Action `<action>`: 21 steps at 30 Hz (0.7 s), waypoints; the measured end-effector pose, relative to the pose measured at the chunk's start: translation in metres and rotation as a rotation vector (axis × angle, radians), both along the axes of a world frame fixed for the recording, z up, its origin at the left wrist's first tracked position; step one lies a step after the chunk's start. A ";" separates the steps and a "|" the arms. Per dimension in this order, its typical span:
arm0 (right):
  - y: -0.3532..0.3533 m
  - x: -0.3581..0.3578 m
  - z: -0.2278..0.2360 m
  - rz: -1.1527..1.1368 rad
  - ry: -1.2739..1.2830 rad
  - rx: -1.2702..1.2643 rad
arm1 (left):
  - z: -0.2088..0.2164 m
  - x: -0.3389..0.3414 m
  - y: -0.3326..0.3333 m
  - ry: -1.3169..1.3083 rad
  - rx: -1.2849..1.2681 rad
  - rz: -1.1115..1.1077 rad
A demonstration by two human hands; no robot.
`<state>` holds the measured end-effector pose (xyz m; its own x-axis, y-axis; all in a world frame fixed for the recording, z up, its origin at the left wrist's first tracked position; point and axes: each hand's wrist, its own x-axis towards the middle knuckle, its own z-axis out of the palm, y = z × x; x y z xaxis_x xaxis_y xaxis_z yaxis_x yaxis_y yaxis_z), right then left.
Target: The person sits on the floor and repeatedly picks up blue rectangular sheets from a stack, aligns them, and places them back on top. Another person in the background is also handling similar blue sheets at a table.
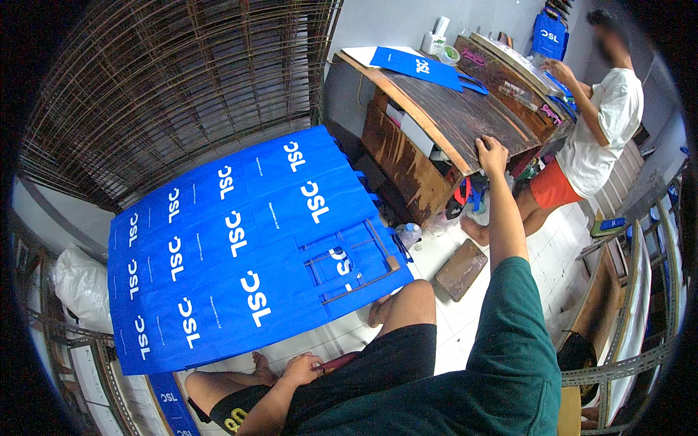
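Note:
My left hand [302, 369] rests low by my lap, its fingers curled at the end of a dark red, bar-like thing [340, 361], partly hidden against my shorts. Stretched forward, my right hand [492, 154] lies on the corner of a worn wooden table [465, 120], fingers spread and holding nothing. Before me, blue fabric pieces [211, 247] with white lettering lie in rows over a broad surface. A thin dark frame [352, 263] with a brown block at one side lies on the piece at the near right.
Another person [600, 123] in a white shirt stands at the far right, hands over a workbench. A blue bag [418, 67] lies on the wooden table. Wire racks [189, 87] rise at far left. A brown box [461, 270] and a plastic bottle [411, 234] are on the tiled floor.

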<state>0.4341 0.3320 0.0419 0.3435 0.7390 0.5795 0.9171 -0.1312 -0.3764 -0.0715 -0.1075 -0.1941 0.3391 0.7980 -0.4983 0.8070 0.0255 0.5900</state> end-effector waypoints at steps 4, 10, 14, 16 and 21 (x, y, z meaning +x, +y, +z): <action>-0.001 -0.004 0.001 0.008 0.018 -0.033 | -0.004 -0.002 -0.002 -0.008 0.001 0.007; 0.000 0.000 0.001 0.008 0.017 -0.063 | 0.001 0.000 0.000 0.014 -0.037 0.004; 0.000 0.000 0.002 0.009 0.015 -0.062 | 0.006 0.001 0.001 0.031 -0.057 0.015; 0.000 0.001 0.001 0.015 0.018 -0.065 | 0.007 0.002 0.001 0.030 -0.053 0.017; -0.001 0.000 0.004 0.013 0.034 -0.078 | 0.002 -0.001 -0.001 0.000 0.008 0.007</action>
<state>0.4339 0.3314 0.0455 0.3524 0.7858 0.5082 0.9057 -0.1497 -0.3965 -0.0721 -0.1081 -0.1917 0.3335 0.8041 -0.4921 0.8069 0.0265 0.5901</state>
